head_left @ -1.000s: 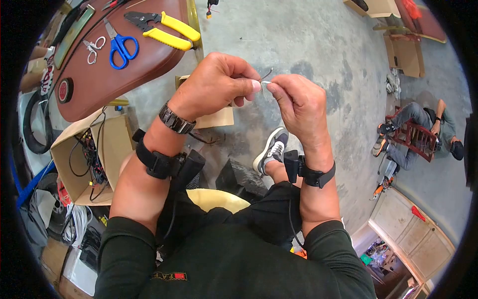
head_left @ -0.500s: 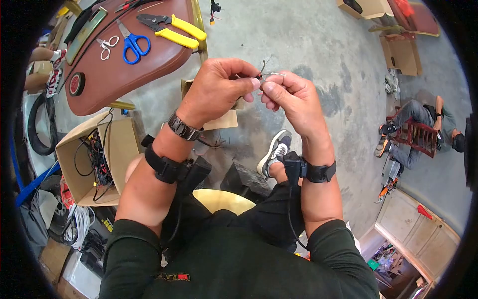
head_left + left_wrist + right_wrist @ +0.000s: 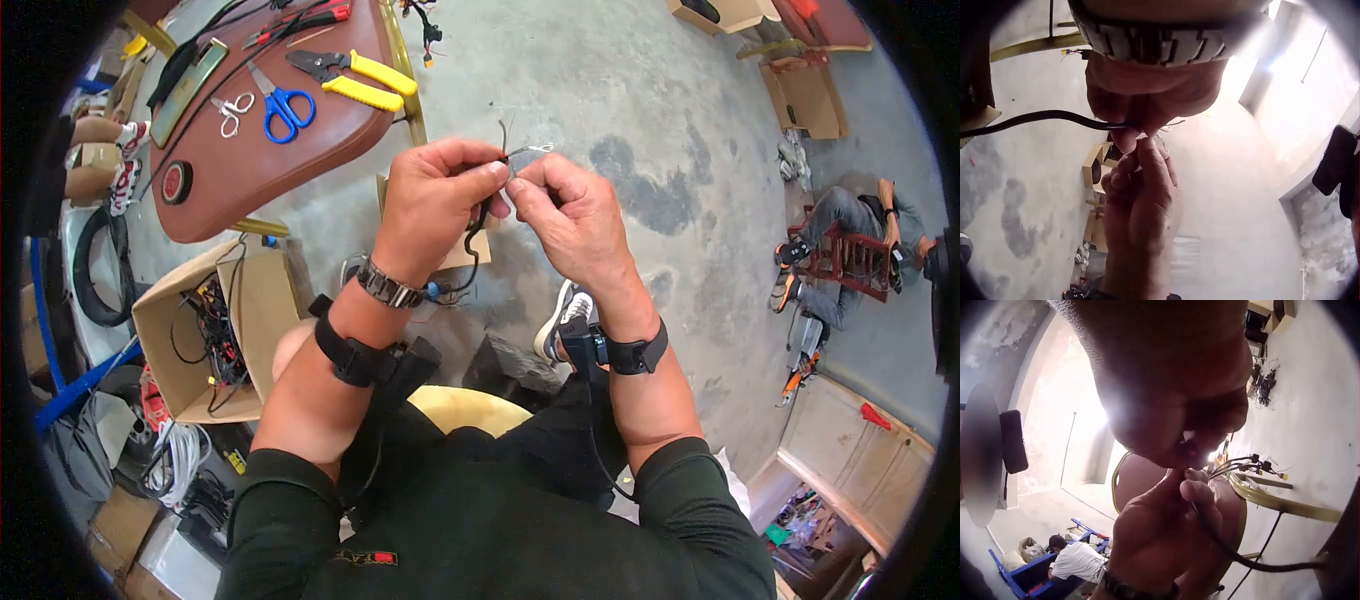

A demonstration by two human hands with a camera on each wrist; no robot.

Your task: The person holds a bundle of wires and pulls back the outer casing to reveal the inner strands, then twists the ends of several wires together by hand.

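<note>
- One open cardboard box [image 3: 165, 330] sits on the floor at the far left, with a tangle of dark wires inside it.
- Just above it, a brown surface [image 3: 250, 165] carries four tools lying apart from one another: a dark roll of tape [image 3: 177, 182], small white scissors [image 3: 230, 108], blue-handled scissors [image 3: 282, 105] and yellow-handled pliers [image 3: 360, 80].
- Left of centre, the left hand [image 3: 435, 205] is up over the concrete floor [image 3: 620, 90], with a metal watch band on its wrist.
- Its grip is closed on a black wire [image 3: 478, 228], which thumb and forefinger pinch near its end. The rest of the wire hangs below the hand in a loose curve.
- The wire's tip stands up just above the fingers. A few bare silvery strands [image 3: 530, 150] bend from it to the right.
- Right of centre, the right hand [image 3: 565, 215] touches the left hand fingertip to fingertip.
- Its grip is also closed on the black wire, with thumb and forefinger pinching it at the stripped end. Both wrist views show the two hands' fingertips pressed together around it.
- Below the hands are dark sleeves, a black strap on each wrist and a grey shoe [image 3: 560, 320] on the floor.
- At the far right, well apart from the hands, another person [image 3: 850, 255] sits on the floor beside a red frame. A flattened cardboard box [image 3: 808, 95] lies at upper right.
</note>
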